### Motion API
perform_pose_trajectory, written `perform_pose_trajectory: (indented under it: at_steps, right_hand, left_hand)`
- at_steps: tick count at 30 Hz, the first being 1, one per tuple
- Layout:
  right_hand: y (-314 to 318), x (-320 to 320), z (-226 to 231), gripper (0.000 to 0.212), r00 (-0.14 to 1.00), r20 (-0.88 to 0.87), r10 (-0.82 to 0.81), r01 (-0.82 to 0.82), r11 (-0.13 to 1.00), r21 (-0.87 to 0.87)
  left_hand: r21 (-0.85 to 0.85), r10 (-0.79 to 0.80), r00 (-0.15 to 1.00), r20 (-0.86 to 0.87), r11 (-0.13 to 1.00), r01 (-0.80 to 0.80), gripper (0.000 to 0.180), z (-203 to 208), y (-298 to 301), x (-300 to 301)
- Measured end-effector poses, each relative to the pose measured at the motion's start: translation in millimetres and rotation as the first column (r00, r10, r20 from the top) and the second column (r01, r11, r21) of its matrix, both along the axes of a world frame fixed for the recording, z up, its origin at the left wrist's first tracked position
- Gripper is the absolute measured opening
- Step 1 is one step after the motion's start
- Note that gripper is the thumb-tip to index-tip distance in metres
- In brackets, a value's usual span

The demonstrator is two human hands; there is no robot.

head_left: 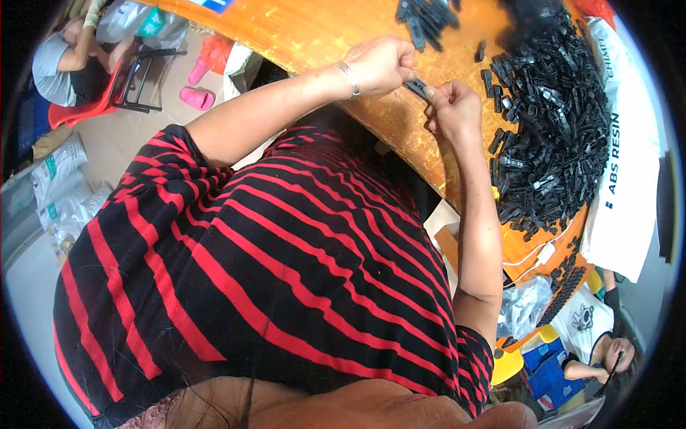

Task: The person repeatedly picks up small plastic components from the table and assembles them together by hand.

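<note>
A small, narrow black plastic part (416,89) is held above the near edge of the orange-brown table (386,118). My left hand (379,66), with a bracelet at its wrist, is closed at the part's left end. At the other end, the thumb and fingers of my right hand (457,109) pinch it. To the right of my right hand lies a large heap of similar black plastic parts (550,136). Beyond my hands is a smaller bunch of black parts (425,21). A single black piece (480,50) lies between the two groups.
A white printed sack (632,157) borders the heap on the right. Near the table's right end are a white cable (544,254) and a clear plastic bag (525,306). Two other people sit nearby, at the far left and lower right. Pink slippers (197,97) lie on the floor.
</note>
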State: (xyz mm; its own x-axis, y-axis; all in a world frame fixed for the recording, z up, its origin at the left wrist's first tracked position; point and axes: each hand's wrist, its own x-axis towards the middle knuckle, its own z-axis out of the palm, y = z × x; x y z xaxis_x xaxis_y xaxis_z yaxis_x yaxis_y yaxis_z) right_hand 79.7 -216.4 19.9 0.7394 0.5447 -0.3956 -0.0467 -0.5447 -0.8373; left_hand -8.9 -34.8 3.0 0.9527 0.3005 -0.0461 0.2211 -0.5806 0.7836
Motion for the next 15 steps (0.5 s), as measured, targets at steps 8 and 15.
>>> perform_pose_trajectory:
  at_steps: [8,15]
  right_hand:
    - [-14,-19,-11,0.019,0.987,0.16,-0.022,0.005,0.994,0.105]
    - [-26,-41,10,0.019,0.979,0.129,0.159,-0.184,0.96,0.211]
  left_hand:
    - [-0.106,-0.05,0.988,0.149,0.992,0.066,0.016,-5,0,-21]
    - [-0.608,-0.289,0.957,-0.026,0.764,0.214,0.022,20,23,-73]
